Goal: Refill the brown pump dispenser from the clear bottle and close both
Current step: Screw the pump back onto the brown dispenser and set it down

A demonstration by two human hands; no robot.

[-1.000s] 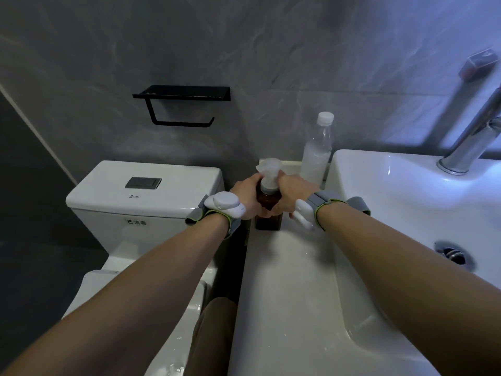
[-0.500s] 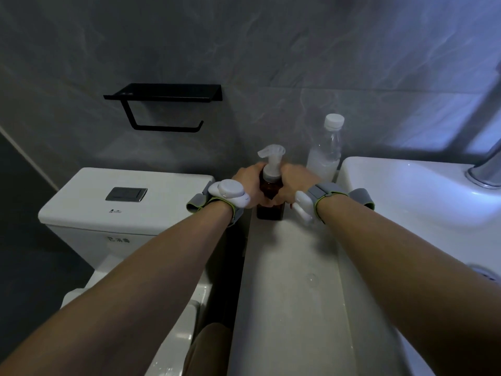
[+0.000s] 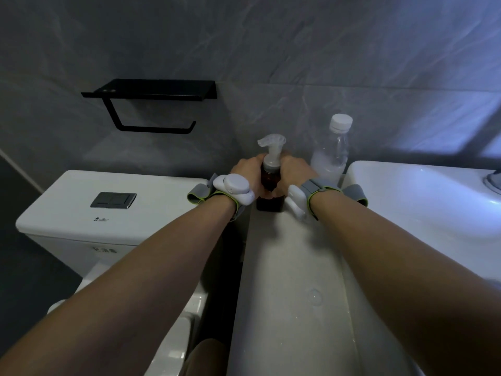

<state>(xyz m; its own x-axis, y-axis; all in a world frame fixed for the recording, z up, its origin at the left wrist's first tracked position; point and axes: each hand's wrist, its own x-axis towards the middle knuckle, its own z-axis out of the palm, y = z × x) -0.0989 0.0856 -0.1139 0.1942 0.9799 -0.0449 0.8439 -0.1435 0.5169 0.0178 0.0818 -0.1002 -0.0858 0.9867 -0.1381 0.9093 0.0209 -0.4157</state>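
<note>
Brown pump dispenser point(image 3: 270, 185) upright on pale ledge point(image 3: 284, 267) at back, between toilet tank point(image 3: 108, 202) and sink point(image 3: 423, 196). Left hand point(image 3: 248, 169) and right hand point(image 3: 294, 172) both wrapped round its shoulder, fingers curled tight on brown body just under white pump head point(image 3: 272, 147), pump seated on. Clear bottle point(image 3: 332, 153) just right of it, white cap on, cloudy liquid in lower part

Bare forearms; grey, perhaps lime-edged wristbands point(image 3: 321, 189)
</note>
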